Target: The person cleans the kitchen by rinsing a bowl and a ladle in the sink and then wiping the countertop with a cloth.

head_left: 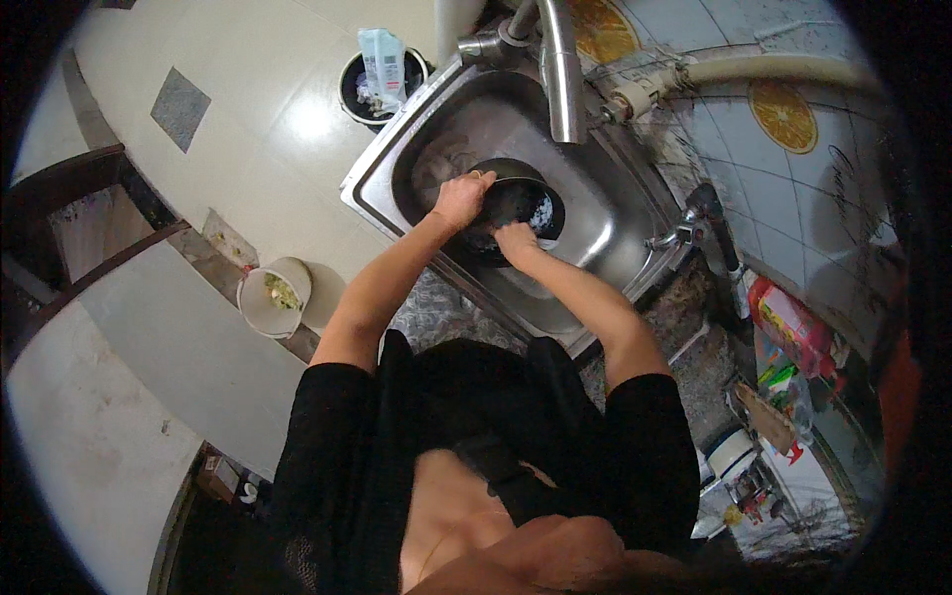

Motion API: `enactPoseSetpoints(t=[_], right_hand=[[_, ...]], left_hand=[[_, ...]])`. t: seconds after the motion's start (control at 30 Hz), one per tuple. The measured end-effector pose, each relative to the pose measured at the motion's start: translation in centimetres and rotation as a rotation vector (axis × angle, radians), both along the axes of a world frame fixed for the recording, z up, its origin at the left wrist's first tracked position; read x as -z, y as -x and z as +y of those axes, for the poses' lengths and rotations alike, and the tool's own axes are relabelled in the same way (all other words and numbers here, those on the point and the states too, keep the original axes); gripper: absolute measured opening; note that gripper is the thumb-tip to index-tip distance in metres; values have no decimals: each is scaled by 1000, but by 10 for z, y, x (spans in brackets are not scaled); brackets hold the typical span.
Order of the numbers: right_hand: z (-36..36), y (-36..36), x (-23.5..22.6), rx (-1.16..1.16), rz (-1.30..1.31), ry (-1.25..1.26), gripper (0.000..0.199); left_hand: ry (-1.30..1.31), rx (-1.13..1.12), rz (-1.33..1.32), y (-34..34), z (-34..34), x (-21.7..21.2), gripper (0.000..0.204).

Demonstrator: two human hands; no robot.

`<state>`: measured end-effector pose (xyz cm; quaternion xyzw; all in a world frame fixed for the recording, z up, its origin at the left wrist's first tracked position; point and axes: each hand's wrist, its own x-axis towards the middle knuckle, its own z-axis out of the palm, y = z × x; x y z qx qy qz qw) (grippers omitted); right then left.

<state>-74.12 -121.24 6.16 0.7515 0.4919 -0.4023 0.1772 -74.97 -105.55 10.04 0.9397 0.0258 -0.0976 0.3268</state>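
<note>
A dark round pot (512,204) sits tilted in the stainless steel sink (607,188), with white suds (540,213) on its inner wall. My left hand (462,200) is closed on the pot's rim at the left. Inside the pot, low against the near side, my right hand (516,242) has its fingers curled; whatever they hold is hidden. A pale bit shows beside that hand, too small to name.
A steel faucet (565,89) hangs over the sink's far side. A small tap (679,234) stands at the right edge. Beyond the left rim is a black bin (351,94) with a plastic packet; a white bucket (268,319) holds scraps. A pink bottle (790,322) lies right.
</note>
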Motion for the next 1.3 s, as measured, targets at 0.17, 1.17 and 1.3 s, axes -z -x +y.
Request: enactPoseSetpoints(t=[0.17,1.17,1.3], right_hand=[[-33,-13,-28,263,-22,39,40],[-68,52,-9,947,112,-130,41],[-50,45,-31,908,204,-127,43]], left_hand=[[-4,-65,114,4,-18,2,24],[-161,56,270,0,-78,-33,26],[-127,56,302,-1,-78,-34,34]])
